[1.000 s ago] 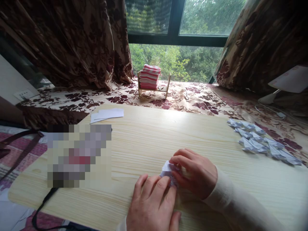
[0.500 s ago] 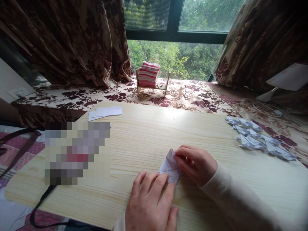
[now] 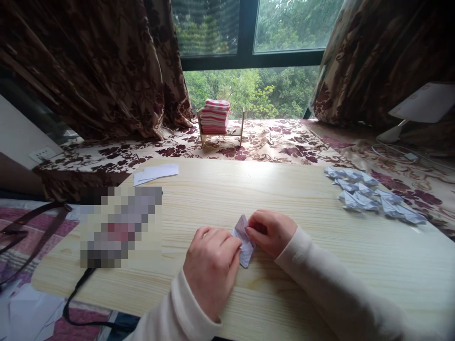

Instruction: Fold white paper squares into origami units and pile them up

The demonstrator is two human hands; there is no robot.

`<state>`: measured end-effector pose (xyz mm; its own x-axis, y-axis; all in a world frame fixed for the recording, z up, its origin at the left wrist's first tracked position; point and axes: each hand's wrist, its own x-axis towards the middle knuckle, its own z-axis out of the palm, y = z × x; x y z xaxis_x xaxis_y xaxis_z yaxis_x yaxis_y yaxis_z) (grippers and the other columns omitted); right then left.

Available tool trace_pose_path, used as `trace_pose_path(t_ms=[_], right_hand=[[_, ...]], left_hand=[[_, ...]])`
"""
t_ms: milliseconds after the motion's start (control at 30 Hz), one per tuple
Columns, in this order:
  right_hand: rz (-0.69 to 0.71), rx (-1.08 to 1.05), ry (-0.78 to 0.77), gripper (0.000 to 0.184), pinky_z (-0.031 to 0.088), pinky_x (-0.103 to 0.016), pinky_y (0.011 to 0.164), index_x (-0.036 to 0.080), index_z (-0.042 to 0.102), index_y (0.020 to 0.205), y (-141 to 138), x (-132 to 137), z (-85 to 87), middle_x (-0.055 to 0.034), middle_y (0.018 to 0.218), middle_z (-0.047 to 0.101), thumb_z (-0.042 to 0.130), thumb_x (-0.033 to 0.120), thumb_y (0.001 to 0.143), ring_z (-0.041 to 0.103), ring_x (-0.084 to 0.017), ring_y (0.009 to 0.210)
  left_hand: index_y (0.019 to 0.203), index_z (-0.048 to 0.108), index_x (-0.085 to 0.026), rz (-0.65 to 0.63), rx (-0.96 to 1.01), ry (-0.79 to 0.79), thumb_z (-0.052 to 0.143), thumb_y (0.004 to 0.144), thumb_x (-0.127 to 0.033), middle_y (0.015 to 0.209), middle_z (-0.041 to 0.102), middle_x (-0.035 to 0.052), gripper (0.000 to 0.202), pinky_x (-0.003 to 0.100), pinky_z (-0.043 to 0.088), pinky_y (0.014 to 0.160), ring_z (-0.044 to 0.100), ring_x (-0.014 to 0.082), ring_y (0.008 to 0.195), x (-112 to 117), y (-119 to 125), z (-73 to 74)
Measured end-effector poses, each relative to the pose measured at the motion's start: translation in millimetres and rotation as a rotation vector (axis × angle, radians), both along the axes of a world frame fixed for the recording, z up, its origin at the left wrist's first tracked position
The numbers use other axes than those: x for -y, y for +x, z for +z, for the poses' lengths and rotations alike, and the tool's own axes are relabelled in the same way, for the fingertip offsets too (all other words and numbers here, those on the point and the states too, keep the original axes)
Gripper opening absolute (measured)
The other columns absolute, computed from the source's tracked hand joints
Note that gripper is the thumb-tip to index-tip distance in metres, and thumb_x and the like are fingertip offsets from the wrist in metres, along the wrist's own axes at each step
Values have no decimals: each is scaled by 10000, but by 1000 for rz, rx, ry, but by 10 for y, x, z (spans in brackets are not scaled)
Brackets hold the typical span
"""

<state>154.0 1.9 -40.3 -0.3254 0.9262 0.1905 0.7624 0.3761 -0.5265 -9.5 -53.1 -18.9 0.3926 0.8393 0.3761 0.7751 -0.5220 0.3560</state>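
Note:
A small folded piece of paper (image 3: 245, 246) with faint print lies on the pale wooden table between my hands, its pointed end away from me. My left hand (image 3: 215, 255) is closed on the paper's left edge, the fingertips partly hidden behind the knuckles. From the other side, my right hand (image 3: 272, 231) pinches the right edge near the top between thumb and fingers. Several folded white paper pieces (image 3: 359, 189) sit in rows at the table's right back edge.
Flat paper strips (image 3: 156, 173) lie at the table's back left. A pixelated object (image 3: 122, 227) with a black strap (image 3: 76, 296) is left of my hands. Loose sheets (image 3: 33, 310) rest below the table's left side. Pink-striped cloths (image 3: 214, 117) are stacked on a small stand by the window.
My left hand has gone from lying spread over the paper to gripping its left edge. The paper looks narrower now. My right hand keeps its pinch, and the whole view has shifted slightly.

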Motion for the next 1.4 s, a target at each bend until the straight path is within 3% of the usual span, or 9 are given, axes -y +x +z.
trace_pose_path(t_ms=[167, 300, 500, 700, 867, 1100, 1233, 1400], right_hand=[[-4, 36, -42, 123, 291, -226, 519, 176, 559, 616, -9, 4, 34, 11, 592, 532, 545, 223, 729, 450, -109, 549], [-14, 46, -42, 119, 294, -229, 536, 175, 564, 626, -13, 4, 33, 5, 620, 553, 549, 221, 735, 461, -115, 580], [-35, 66, -10, 144, 285, -233, 539, 183, 547, 611, -28, 5, 21, 5, 612, 554, 544, 233, 747, 464, -120, 587], [-43, 52, -5, 155, 290, -234, 541, 185, 552, 622, -46, -3, -6, 0, 599, 557, 513, 247, 759, 474, -124, 580], [-53, 52, -28, 163, 289, -237, 537, 185, 563, 644, -50, -15, 2, -4, 601, 564, 501, 270, 768, 477, -128, 573], [-48, 57, -78, 192, 291, -246, 556, 185, 572, 658, -56, -13, 25, -11, 629, 572, 475, 277, 796, 490, -137, 604], [49, 27, -57, 195, 291, -249, 563, 189, 585, 720, -30, 27, 55, -1, 636, 545, 516, 361, 781, 469, -140, 607], [81, 116, -64, 136, 287, -255, 580, 180, 586, 797, -49, 70, 101, 1, 683, 530, 594, 266, 692, 451, -148, 637]], left_hand=[[721, 598, -179, 32, -200, -104, 573, 771, -188, 722, 629, 26, 57, 376, 410, 713, 564, 207, 711, -173, 24, 85], [717, 604, -179, 38, -316, -147, 570, 779, -226, 731, 649, 38, 85, 383, 424, 707, 593, 225, 722, -239, 36, 145], [670, 597, -170, 2, -487, -121, 534, 777, -175, 694, 654, 55, 124, 393, 440, 702, 620, 240, 704, -299, 91, 198], [705, 613, -164, 34, -494, -136, 581, 767, -239, 733, 659, 62, 102, 373, 469, 663, 635, 253, 740, -333, 75, 231], [683, 617, -147, -30, -589, -70, 509, 783, -126, 694, 664, 72, 148, 375, 473, 633, 645, 250, 692, -365, 102, 217], [614, 594, -159, 6, -547, 28, 478, 762, -55, 610, 645, 57, 215, 351, 450, 593, 631, 229, 608, -358, 101, 137], [650, 599, -169, 64, -470, -57, 476, 792, -121, 661, 662, 53, 193, 342, 448, 621, 632, 224, 648, -340, 52, 137], [744, 618, -198, 125, -253, -159, 437, 829, -182, 744, 676, 27, 201, 298, 423, 629, 615, 187, 691, -325, -65, 99]])
